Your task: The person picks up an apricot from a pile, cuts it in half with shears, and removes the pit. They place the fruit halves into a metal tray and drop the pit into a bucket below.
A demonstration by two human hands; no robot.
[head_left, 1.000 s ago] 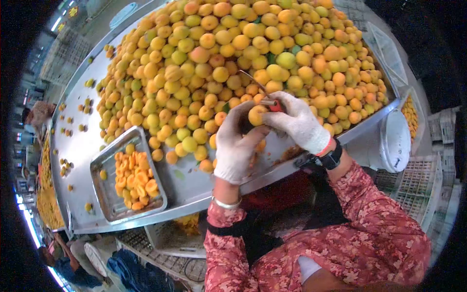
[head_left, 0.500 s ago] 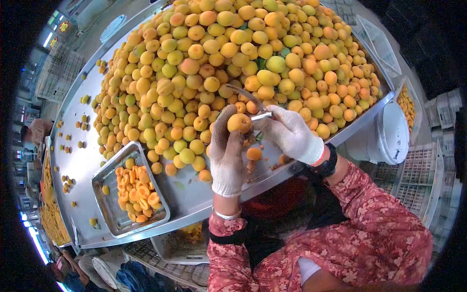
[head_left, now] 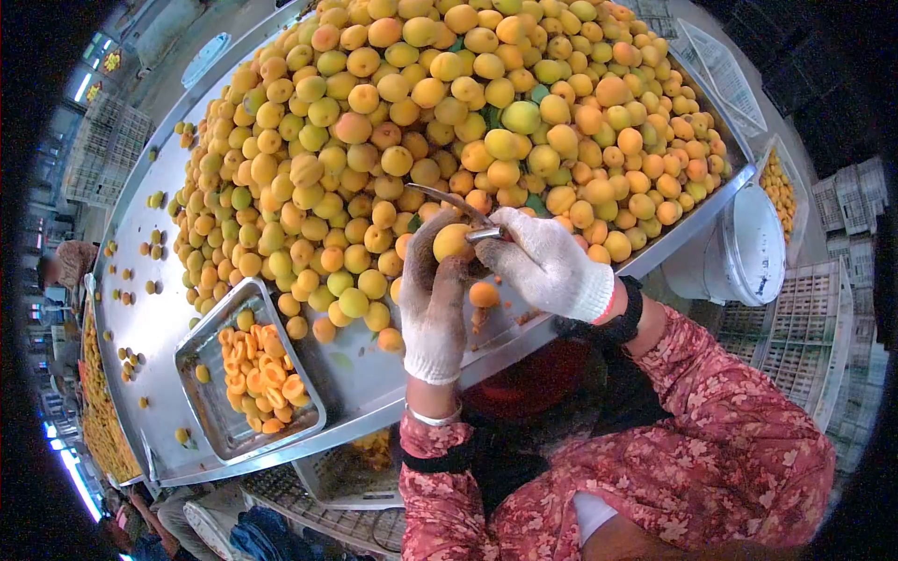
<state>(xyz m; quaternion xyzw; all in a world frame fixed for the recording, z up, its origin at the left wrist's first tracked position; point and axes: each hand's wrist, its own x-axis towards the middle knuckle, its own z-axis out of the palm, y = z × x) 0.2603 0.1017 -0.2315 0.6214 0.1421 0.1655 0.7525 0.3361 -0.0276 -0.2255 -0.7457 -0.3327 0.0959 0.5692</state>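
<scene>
My left hand (head_left: 432,313), in a white glove with soiled fingers, holds a yellow-orange apricot (head_left: 453,242) between thumb and fingers. My right hand (head_left: 552,266), also gloved, is closed around a knife with a curved blade (head_left: 447,198). The blade points up and left over the fingers of my left hand, and the shiny metal near its base is right at the apricot's right side. Behind both hands rises a large heap of whole apricots (head_left: 309,168). Another apricot (head_left: 484,294) lies on the metal table below my hands, beside bits of orange pulp.
A metal tray (head_left: 199,405) on the left holds halved apricots (head_left: 267,374) and a few whole ones. Loose apricots dot the steel table (head_left: 355,374). Off its right edge stand a white bucket (head_left: 748,248) and plastic crates (head_left: 795,323). A person (head_left: 70,265) is at the far left.
The knife and my right hand have shifted slightly left, with the blade now lying further across above my left hand. My left hand still grips the apricot, which has turned a little.
</scene>
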